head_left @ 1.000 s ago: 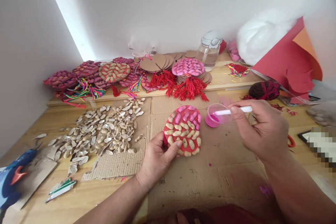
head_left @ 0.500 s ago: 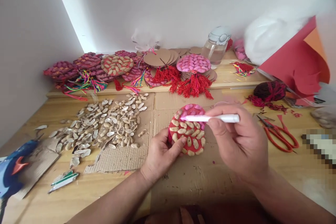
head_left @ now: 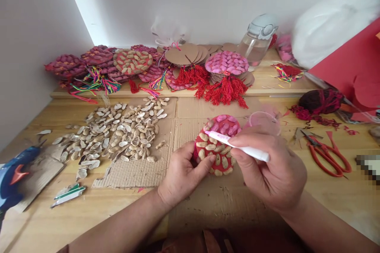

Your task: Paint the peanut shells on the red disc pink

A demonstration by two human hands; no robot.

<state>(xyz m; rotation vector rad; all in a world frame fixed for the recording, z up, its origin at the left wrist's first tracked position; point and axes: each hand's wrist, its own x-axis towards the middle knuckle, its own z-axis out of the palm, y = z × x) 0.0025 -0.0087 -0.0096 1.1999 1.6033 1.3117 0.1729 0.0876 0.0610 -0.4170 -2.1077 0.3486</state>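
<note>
A round red disc (head_left: 211,153) covered with peanut shells is gripped at its lower left edge by my left hand (head_left: 185,170), thumb on top. The upper shells on it are pink; the lower ones are plain tan. My right hand (head_left: 268,162) pinches a white marker (head_left: 237,146), whose pink tip touches near a shell at the disc's upper left. Part of the disc's right side is hidden behind the marker and my right hand.
Peanut shells (head_left: 130,134) are heaped on cardboard at the left, near a blue glue gun (head_left: 18,178). Red-handled scissors (head_left: 328,156) and dark yarn (head_left: 320,101) are at the right. Along the back shelf stand decorated discs (head_left: 227,62), tassels and a water bottle (head_left: 257,39).
The marker has tilted, its tip now higher than its back end, and my right hand has moved slightly down. The view has shifted, and a clear pink-tinted round cup shows behind my right hand.
</note>
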